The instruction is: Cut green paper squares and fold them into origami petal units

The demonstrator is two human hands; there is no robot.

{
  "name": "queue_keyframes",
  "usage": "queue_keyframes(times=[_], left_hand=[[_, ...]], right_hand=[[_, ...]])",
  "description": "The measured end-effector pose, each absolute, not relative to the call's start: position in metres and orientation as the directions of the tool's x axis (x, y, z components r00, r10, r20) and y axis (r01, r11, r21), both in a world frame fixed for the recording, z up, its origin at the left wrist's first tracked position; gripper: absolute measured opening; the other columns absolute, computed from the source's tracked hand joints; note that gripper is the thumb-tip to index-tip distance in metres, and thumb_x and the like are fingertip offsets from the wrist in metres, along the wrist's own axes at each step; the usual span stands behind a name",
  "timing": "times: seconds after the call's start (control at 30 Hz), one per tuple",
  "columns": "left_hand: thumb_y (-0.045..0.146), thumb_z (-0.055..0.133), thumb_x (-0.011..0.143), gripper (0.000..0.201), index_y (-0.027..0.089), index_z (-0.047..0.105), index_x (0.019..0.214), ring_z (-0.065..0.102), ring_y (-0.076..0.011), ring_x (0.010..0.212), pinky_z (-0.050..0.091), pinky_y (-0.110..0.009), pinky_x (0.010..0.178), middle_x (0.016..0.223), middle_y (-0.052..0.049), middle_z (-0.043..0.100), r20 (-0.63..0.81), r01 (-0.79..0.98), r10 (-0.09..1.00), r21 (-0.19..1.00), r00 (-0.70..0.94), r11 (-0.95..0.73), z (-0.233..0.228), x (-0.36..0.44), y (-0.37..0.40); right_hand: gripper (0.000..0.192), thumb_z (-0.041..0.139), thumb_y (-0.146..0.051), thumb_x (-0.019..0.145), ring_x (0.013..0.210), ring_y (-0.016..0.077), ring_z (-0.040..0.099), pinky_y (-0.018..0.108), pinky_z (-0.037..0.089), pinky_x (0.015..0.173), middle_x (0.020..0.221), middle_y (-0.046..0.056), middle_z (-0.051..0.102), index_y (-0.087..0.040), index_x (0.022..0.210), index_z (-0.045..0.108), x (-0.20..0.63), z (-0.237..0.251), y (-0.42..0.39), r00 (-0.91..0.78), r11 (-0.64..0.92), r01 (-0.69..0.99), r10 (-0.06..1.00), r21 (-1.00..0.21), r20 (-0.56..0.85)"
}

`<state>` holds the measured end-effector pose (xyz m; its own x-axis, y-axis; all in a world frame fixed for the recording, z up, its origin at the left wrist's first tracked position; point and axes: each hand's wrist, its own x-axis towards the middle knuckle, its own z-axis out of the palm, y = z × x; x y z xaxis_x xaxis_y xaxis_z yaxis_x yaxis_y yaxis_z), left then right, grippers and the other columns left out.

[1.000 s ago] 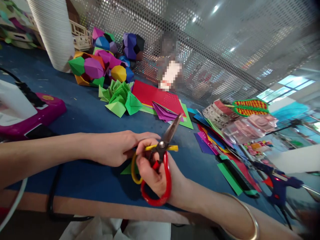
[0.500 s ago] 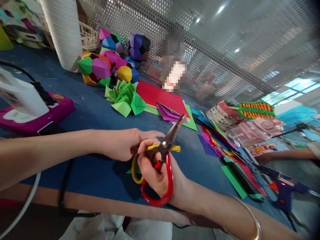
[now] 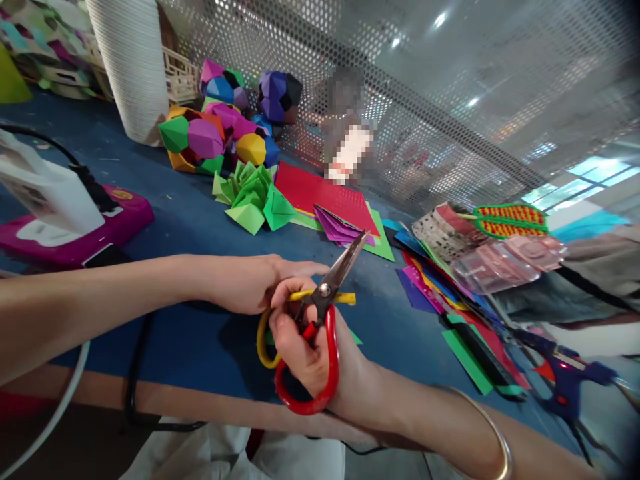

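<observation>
My right hand (image 3: 305,333) is closed round a pair of scissors (image 3: 324,290) with a red and a yellow handle loop. Their metal blades point up and away, and the hand's fingers curl downward. Close against it, my left hand (image 3: 247,283) has its index finger stretched out and its other fingers curled; their tips are hidden behind the right hand. Beneath the hands, small edges of green paper (image 3: 356,338) show on the blue table. Whether the left fingers grip this paper I cannot tell.
Folded green paper pieces (image 3: 250,193), red sheets (image 3: 320,197) and colourful paper balls (image 3: 205,137) lie beyond. A purple power strip (image 3: 125,207) stands left. To the right are a box cutter (image 3: 480,357), a glue gun (image 3: 565,380) and a co-worker's grey clothing (image 3: 600,267).
Both hands and the scissors have shifted slightly left against the table. A green paper edge now shows right of my right hand. The co-worker's hand at the right has gone from view.
</observation>
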<state>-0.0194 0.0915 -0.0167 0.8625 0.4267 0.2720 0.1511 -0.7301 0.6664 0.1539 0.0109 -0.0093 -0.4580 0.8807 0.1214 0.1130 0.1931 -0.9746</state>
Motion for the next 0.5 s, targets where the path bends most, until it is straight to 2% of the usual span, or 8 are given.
queue_keyframes(times=[0.13,0.27,0.33,0.5], left_hand=[[0.012,0.058,0.089,0.078,0.025,0.030,0.161,0.070,-0.0243,0.115,0.055,-0.025,0.094,0.137,-0.006,0.069,0.180,0.164,0.416,0.729,0.891,-0.665,-0.009,-0.020,0.088],[0.002,0.052,0.086,0.078,0.026,0.035,0.158,0.066,-0.0261,0.125,0.051,-0.032,0.103,0.143,-0.006,0.065,0.105,0.231,0.466,0.759,0.879,-0.608,0.001,-0.017,0.083],[0.000,0.047,0.090,0.074,0.028,0.037,0.157,0.061,-0.0244,0.132,0.046,-0.034,0.110,0.148,-0.006,0.061,0.085,0.273,0.493,0.747,0.866,-0.607,0.003,-0.016,0.081],[0.002,0.038,0.097,0.071,0.028,0.025,0.161,0.064,-0.0168,0.128,0.045,-0.029,0.108,0.134,-0.003,0.072,0.079,0.295,0.507,0.733,0.858,-0.613,0.001,-0.015,0.080]], right_hand=[[0.013,0.061,-0.025,0.090,0.073,0.0143,0.056,0.027,0.054,0.065,0.090,0.000,0.056,-0.028,0.100,0.053,0.157,-0.014,0.011,-0.461,0.183,0.108,0.880,-0.977,0.114],[0.007,0.054,-0.021,0.094,0.069,0.0129,0.056,0.026,0.053,0.064,0.083,-0.002,0.054,-0.027,0.098,0.053,0.170,-0.013,0.014,-0.436,0.233,0.170,0.889,-0.958,0.139],[0.012,0.056,-0.018,0.091,0.068,0.0120,0.055,0.024,0.050,0.062,0.084,-0.002,0.054,-0.026,0.100,0.055,0.184,-0.010,0.014,-0.413,0.269,0.231,0.897,-0.935,0.156],[0.016,0.060,-0.017,0.086,0.057,0.0098,0.051,0.022,0.044,0.051,0.075,-0.006,0.052,-0.024,0.099,0.053,0.231,0.001,0.013,-0.297,0.199,0.333,0.950,-0.922,0.097]])
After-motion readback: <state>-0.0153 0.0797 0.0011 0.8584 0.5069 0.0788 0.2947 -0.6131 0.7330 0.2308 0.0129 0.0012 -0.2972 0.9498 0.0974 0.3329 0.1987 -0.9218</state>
